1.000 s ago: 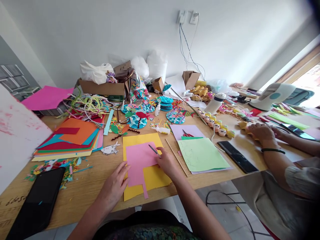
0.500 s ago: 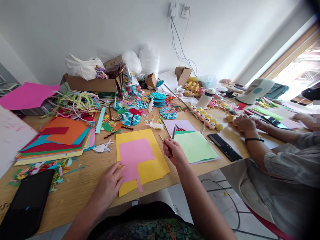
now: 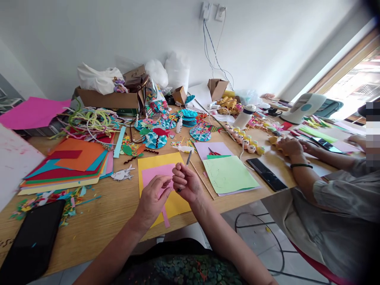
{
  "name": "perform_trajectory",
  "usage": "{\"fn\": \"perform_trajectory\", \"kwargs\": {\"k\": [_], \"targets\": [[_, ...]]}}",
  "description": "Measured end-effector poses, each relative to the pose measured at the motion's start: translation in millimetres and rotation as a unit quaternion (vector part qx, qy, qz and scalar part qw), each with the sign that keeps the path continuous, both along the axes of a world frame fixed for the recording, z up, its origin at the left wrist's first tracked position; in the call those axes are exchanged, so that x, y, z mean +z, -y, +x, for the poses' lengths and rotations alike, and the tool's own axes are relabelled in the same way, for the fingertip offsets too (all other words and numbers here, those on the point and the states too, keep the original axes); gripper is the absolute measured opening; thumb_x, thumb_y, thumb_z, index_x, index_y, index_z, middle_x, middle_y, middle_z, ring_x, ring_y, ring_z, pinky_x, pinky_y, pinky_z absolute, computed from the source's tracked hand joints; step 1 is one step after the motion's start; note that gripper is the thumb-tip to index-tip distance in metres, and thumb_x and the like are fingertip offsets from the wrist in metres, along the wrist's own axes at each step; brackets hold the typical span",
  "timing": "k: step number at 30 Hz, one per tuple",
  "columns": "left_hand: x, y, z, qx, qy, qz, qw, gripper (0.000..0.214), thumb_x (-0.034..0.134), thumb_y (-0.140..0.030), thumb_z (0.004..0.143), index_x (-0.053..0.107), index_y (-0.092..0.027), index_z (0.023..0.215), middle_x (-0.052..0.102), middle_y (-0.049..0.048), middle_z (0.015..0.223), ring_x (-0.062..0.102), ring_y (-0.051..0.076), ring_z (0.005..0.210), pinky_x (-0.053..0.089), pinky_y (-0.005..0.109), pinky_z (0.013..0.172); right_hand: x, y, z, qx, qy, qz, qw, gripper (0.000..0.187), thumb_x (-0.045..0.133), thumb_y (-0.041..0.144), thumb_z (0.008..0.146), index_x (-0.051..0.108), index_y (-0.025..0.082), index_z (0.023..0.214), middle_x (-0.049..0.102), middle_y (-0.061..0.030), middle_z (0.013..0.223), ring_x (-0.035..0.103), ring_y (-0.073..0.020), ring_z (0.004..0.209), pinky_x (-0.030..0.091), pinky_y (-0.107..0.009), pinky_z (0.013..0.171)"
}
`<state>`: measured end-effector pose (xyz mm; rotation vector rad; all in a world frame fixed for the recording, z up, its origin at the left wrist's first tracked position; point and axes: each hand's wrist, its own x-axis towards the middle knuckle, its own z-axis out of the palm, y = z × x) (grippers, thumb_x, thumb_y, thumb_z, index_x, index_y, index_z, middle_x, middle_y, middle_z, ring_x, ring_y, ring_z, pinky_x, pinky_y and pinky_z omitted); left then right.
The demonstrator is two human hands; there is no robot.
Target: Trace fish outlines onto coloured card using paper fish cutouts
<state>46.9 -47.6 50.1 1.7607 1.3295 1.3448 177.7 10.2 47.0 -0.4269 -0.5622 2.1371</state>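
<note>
My right hand (image 3: 185, 183) is closed around a dark pen (image 3: 189, 157), whose upper end sticks out above the fist. Close beside it, on the left, is my left hand (image 3: 156, 194), its fingers curved and a gap between thumb and fingers. Both hands are raised over a pink paper sheet (image 3: 148, 178) with a narrow strip at its lower end. That sheet lies on a larger yellow sheet (image 3: 141, 164), and my hands cover part of both. A thin wooden stick (image 3: 203, 181) lies to the right of my right hand.
Right of the stick are light green paper (image 3: 231, 174), red-handled scissors (image 3: 213, 152) and a phone (image 3: 266, 174). Stacked coloured paper (image 3: 74, 158), a fish cutout (image 3: 122, 174) and another phone (image 3: 32, 237) are on the left. Another person's hand (image 3: 289, 146) works at the right.
My right hand has moved left with the pen, uncovering the wooden stick. My left hand has lifted off the paper and come up beside my right hand.
</note>
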Motion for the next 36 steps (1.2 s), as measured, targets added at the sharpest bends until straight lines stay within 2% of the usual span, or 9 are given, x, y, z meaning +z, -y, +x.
{"fn": "perform_trajectory", "kwargs": {"k": [4,13,18,25,28,31,36], "targets": [[-2.6,-4,-1,0.011,0.003,0.0,1.0,0.009,0.058,-0.023,0.074,0.063,-0.023,0.08,0.065,0.0027,0.08,0.059,0.018,0.073,0.049,0.029,0.072,1.0,3,-7,0.008,0.007,-0.017,1.0,0.019,0.051,0.032,0.082,0.044,0.018,0.071,0.023,0.0084,0.056,0.007,-0.0031,0.04,0.006,-0.014,0.033],[-5.6,-6,-12,0.039,-0.048,0.014,0.998,0.008,0.058,-0.023,0.076,0.066,-0.024,0.076,0.068,0.0006,0.073,0.06,0.017,0.064,0.046,0.026,0.066,1.7,9,-15,-0.012,0.028,-0.02,0.999,0.02,0.057,0.03,0.077,0.046,0.017,0.066,0.026,0.007,0.052,0.021,-0.0029,0.041,0.009,-0.012,0.033],[-4.8,-7,-13,0.05,-0.063,0.035,0.996,0.01,0.056,-0.022,0.076,0.066,-0.024,0.075,0.069,0.0009,0.073,0.061,0.017,0.065,0.045,0.025,0.065,1.8,10,-18,-0.023,0.012,-0.024,0.999,0.02,0.059,0.029,0.074,0.047,0.016,0.065,0.027,0.0067,0.052,0.027,-0.0031,0.042,0.01,-0.012,0.032],[-2.4,-7,-13,0.065,-0.113,0.069,0.989,0.013,0.051,-0.018,0.076,0.062,-0.021,0.07,0.065,0.0008,0.067,0.058,0.014,0.06,0.043,0.023,0.062,3.5,13,-19,-0.017,-0.047,-0.079,0.996,0.017,0.057,0.026,0.077,0.047,0.016,0.066,0.026,0.0069,0.052,0.028,-0.0034,0.042,0.012,-0.01,0.032],[-3.5,-8,-15,0.057,-0.07,0.031,0.995,0.01,0.054,-0.019,0.075,0.061,-0.02,0.068,0.063,-0.0005,0.065,0.056,0.013,0.059,0.042,0.022,0.06,2.8,12,-18,0.01,-0.086,-0.094,0.992,0.019,0.054,0.026,0.08,0.046,0.016,0.067,0.022,0.0076,0.053,0.023,-0.003,0.041,0.011,-0.01,0.032],[-2.8,-10,-17,0.022,0.021,-0.04,0.999,0.008,0.056,-0.024,0.074,0.062,-0.019,0.07,0.061,-0.0012,0.064,0.054,0.012,0.059,0.042,0.022,0.058,1.9,11,-17,0.035,-0.119,-0.104,0.987,0.023,0.045,0.028,0.086,0.046,0.015,0.068,0.02,0.008,0.053,0.02,-0.0028,0.04,0.01,-0.011,0.033],[0.9,-10,-17,-0.011,0.152,-0.129,0.98,0.01,0.063,-0.027,0.071,0.065,-0.018,0.074,0.06,-0.0017,0.064,0.052,0.011,0.059,0.042,0.022,0.058,1.2,7,-17,0.053,-0.16,-0.111,0.979,0.036,0.025,0.03,0.094,0.046,0.014,0.069,0.02,0.0075,0.053,0.021,-0.0029,0.039,0.01,-0.012,0.033]]}}
